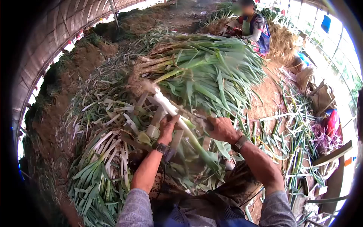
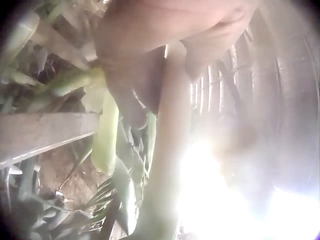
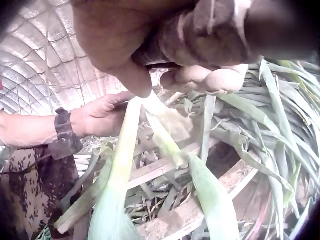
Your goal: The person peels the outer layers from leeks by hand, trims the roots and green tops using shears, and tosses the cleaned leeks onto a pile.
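A single leek [image 1: 194, 140] slants across the middle of the head view, its roots up and left, its green end down and right. My left hand [image 1: 167, 128] grips its white shaft. In the left wrist view the same shaft [image 2: 172, 110] runs down from the fingers. My right hand [image 1: 224, 129] curls round what looks like a knife [image 1: 189, 115], its narrow length pointing left beside the leek. A split leaf [image 3: 165, 137] hangs beside the shaft below the right thumb in the right wrist view. The right fingers hide most of the handle.
A big heap of leeks [image 1: 215, 72] lies just beyond my hands. Trimmed leeks [image 1: 100, 170] are piled at my left. Wooden slats [image 3: 180, 217] stand under the leek. Loose leaves cover the ground. Another person [image 1: 255, 32] sits at the far right.
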A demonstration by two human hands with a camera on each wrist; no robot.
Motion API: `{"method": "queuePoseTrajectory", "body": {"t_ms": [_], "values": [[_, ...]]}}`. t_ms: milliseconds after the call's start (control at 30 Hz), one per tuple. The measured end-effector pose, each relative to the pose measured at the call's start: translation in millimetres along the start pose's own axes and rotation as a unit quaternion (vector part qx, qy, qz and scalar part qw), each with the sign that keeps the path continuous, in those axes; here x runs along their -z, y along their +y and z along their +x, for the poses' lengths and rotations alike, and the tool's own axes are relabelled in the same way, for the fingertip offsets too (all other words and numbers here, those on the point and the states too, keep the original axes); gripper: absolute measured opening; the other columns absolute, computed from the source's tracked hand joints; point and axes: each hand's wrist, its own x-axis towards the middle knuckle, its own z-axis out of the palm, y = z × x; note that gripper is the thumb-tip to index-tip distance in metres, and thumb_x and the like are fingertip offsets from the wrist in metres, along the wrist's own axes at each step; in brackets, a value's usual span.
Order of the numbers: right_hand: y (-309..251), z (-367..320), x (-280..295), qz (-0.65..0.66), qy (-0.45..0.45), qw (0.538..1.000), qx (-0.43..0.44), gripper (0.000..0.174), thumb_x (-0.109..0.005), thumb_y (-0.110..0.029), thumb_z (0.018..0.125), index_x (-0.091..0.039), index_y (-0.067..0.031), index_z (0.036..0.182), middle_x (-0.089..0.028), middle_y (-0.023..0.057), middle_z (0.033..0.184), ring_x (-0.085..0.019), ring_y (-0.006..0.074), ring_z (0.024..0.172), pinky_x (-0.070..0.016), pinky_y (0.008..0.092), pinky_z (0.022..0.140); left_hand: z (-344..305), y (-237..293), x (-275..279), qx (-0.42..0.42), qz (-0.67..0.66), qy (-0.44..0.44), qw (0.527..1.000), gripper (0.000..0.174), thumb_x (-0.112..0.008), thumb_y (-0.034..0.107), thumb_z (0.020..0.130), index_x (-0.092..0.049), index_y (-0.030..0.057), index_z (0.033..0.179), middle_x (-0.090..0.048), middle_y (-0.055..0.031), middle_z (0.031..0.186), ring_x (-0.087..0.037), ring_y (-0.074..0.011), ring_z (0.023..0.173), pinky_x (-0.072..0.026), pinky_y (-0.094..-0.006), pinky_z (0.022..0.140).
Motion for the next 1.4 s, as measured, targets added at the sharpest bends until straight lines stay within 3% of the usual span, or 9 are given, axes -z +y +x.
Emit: {"method": "queuePoseTrajectory", "body": {"t_ms": [200,267,500,567,933,1000,1200,1267,1400], "values": [[0,6,-2,-0.021,-0.03,0.999,0.017,0.02,-0.062,-0.028,0.084,-0.065,-0.0093,0.09,-0.06,0.0153,0.062,-0.059,0.0369,0.057,-0.0441,0.0469,0.052,-8,-6,-8,0.006,0.01,-0.01,1.0,0.026,-0.072,0.017,0.086,-0.062,0.0018,0.105,-0.066,-0.0066,0.094,-0.067,-0.0158,0.078,-0.0588,-0.0293,0.06],[-4,2,1,-0.06,-0.001,0.994,0.091,0.014,-0.055,-0.012,0.084,-0.066,-0.012,0.093,-0.058,0.0016,0.064,-0.053,0.0144,0.048,-0.0362,0.03,0.037,-6,-15,-4,0.012,0.035,-0.053,0.998,0.027,-0.067,0.02,0.09,-0.061,0.0048,0.111,-0.065,-0.0046,0.096,-0.067,-0.0162,0.08,-0.0592,-0.0292,0.059],[-12,-1,9,-0.031,-0.046,0.998,0.005,0.016,-0.054,-0.013,0.085,-0.066,-0.0142,0.095,-0.059,0.0014,0.066,-0.056,0.0145,0.052,-0.0417,0.0308,0.04,-9,-12,1,-0.018,0.067,-0.018,0.997,0.035,-0.069,0.029,0.088,-0.059,0.0063,0.112,-0.063,-0.0027,0.093,-0.064,-0.0136,0.075,-0.0567,-0.0273,0.054],[-2,-1,1,-0.009,-0.054,0.998,-0.007,0.021,-0.061,-0.029,0.084,-0.067,-0.0096,0.089,-0.064,0.0169,0.069,-0.062,0.0376,0.063,-0.0474,0.048,0.057,-4,-17,4,-0.019,0.104,-0.019,0.994,0.035,-0.069,0.029,0.088,-0.059,0.0058,0.112,-0.062,-0.003,0.093,-0.064,-0.0136,0.074,-0.0558,-0.0269,0.053],[9,-8,-4,-0.002,-0.122,0.992,-0.018,0.025,-0.064,-0.034,0.083,-0.068,-0.0105,0.089,-0.066,0.0156,0.074,-0.064,0.0373,0.069,-0.0495,0.0476,0.062,17,13,20,-0.012,0.015,0.109,0.994,0.062,-0.051,0.059,0.094,-0.058,0.0024,0.118,-0.064,-0.0058,0.1,-0.067,-0.0178,0.089,-0.0583,-0.0317,0.061],[17,-10,-10,0.001,-0.125,0.992,-0.011,0.025,-0.065,-0.035,0.083,-0.069,-0.0109,0.089,-0.066,0.0152,0.075,-0.064,0.0368,0.07,-0.0503,0.0469,0.063,21,29,20,-0.029,0.042,0.133,0.99,0.074,-0.044,0.067,0.092,-0.057,-0.0036,0.107,-0.066,-0.0118,0.083,-0.069,-0.0218,0.067,-0.0569,-0.0304,0.046],[9,-10,-4,0.012,-0.148,0.989,-0.026,0.026,-0.067,-0.036,0.081,-0.069,-0.0121,0.091,-0.067,0.0138,0.076,-0.065,0.0353,0.07,-0.0512,0.0459,0.063,62,31,51,0.067,-0.04,0.117,0.99,0.09,-0.043,0.084,0.079,-0.046,0.0131,0.134,-0.063,-0.0069,0.093,-0.065,-0.023,0.082,-0.0556,-0.0421,0.062],[3,-9,0,-0.038,-0.132,0.989,0.051,0.024,-0.047,-0.019,0.091,-0.067,-0.0072,0.091,-0.066,0.0116,0.075,-0.066,0.0276,0.065,-0.054,0.0402,0.058,69,25,62,0.041,-0.051,0.099,0.993,0.078,-0.043,0.084,0.08,-0.054,0.0169,0.118,-0.063,-0.0037,0.077,-0.065,-0.0216,0.072,-0.0542,-0.0403,0.057],[1,-3,0,-0.004,-0.168,0.986,0.006,0.022,-0.049,-0.019,0.09,-0.068,-0.0087,0.094,-0.067,0.012,0.078,-0.066,0.0296,0.069,-0.054,0.0417,0.061,91,17,82,0.025,-0.147,0.096,0.984,0.068,-0.048,0.077,0.083,-0.067,0.0139,0.101,-0.068,-0.004,0.083,-0.062,-0.0198,0.071,-0.0505,-0.0374,0.059]]}}
